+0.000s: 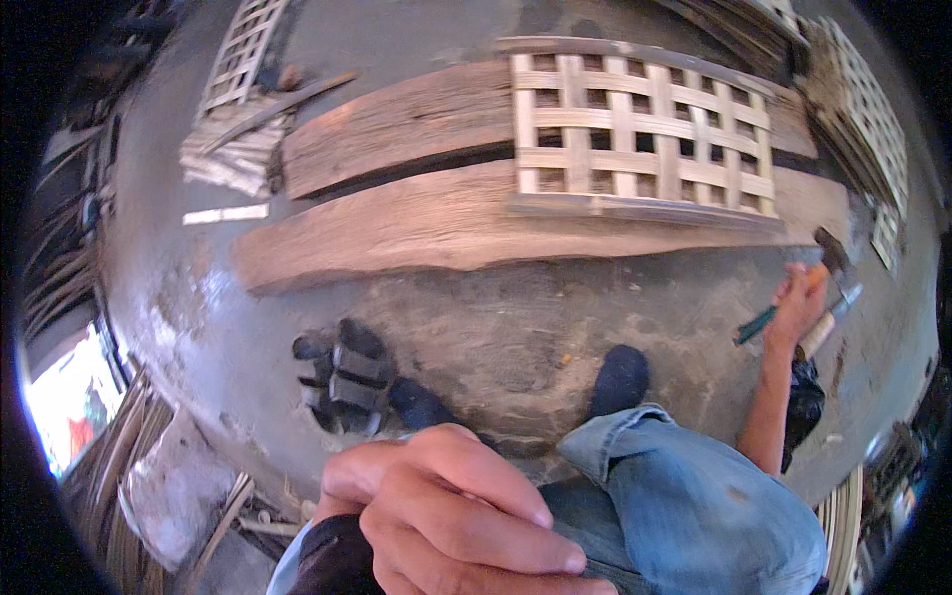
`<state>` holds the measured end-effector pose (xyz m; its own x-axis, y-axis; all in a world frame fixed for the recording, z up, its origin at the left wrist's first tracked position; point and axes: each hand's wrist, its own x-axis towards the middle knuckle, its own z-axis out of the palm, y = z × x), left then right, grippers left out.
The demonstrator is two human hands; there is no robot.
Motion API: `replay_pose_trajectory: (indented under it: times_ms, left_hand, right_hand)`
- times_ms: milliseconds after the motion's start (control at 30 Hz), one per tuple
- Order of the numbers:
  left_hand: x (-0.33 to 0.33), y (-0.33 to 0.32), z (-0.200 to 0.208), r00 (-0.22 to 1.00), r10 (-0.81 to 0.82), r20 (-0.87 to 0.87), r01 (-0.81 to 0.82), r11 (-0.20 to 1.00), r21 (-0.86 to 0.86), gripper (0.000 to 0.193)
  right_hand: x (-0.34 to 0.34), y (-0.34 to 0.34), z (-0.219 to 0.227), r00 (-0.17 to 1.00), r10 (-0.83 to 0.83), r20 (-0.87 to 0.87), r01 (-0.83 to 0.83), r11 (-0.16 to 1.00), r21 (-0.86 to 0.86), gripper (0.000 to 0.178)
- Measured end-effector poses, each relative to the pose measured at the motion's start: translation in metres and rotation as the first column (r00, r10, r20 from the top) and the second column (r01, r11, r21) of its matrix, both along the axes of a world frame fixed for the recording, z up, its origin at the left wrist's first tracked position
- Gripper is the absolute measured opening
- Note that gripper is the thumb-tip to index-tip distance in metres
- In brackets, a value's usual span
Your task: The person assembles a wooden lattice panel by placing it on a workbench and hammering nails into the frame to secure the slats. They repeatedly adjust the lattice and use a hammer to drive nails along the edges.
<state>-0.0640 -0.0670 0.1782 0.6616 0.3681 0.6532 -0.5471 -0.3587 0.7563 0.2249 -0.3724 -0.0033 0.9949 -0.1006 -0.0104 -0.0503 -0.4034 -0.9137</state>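
My left hand (466,516) is raised close at the lower middle, its fingers curled and pressed together; anything between them is hidden. At the right, my right hand (796,305) is closed round the handle of a hammer (831,248) with a dark head and an orange and green grip. Beyond my feet, a woven panel of pale flat strips (664,124) lies on two thick wooden planks (397,213), with darker rails along its far and near edges. Neither hand touches the panel. Beside the right hand lies a tool with a pale handle (819,335) and a metal end.
Dark sandals (342,377) sit on the concrete floor left of my feet. Short pale strips (233,149) and another lattice piece (243,50) lie at the far left. Stacked lattice panels (863,119) stand at the far right. A black bag (801,402) rests beside my right forearm.
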Motion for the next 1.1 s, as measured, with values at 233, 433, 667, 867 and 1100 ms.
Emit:
replay_pose_trajectory:
  times_ms: [233, 433, 667, 867, 1100]
  left_hand:
    - [0.039, 0.071, -0.153, 0.700, 0.429, -0.571, -0.282, 0.901, 0.330, 0.024]
    - [0.040, 0.083, -0.195, 0.677, 0.406, -0.614, -0.187, 0.902, 0.390, 0.034]
    - [0.043, 0.076, -0.196, 0.647, 0.390, -0.655, -0.196, 0.915, 0.352, 0.034]
    - [0.043, 0.079, -0.198, 0.619, 0.408, -0.671, -0.179, 0.905, 0.386, 0.031]
    - [0.043, 0.076, -0.197, 0.604, 0.396, -0.692, -0.212, 0.917, 0.339, 0.029]
  right_hand:
    - [0.036, 0.018, -0.005, 0.994, 0.051, -0.101, -0.050, 0.999, 0.012, 0.021]
    - [0.044, 0.020, -0.011, 0.985, 0.084, -0.148, -0.070, 0.993, 0.091, 0.022]
    - [0.055, 0.024, -0.014, 0.984, 0.011, -0.176, 0.011, 0.993, 0.121, 0.026]
    - [0.058, 0.019, -0.016, 0.979, 0.082, -0.186, -0.049, 0.984, 0.171, 0.026]
    - [0.057, 0.018, -0.015, 0.971, 0.108, -0.213, -0.071, 0.982, 0.174, 0.028]
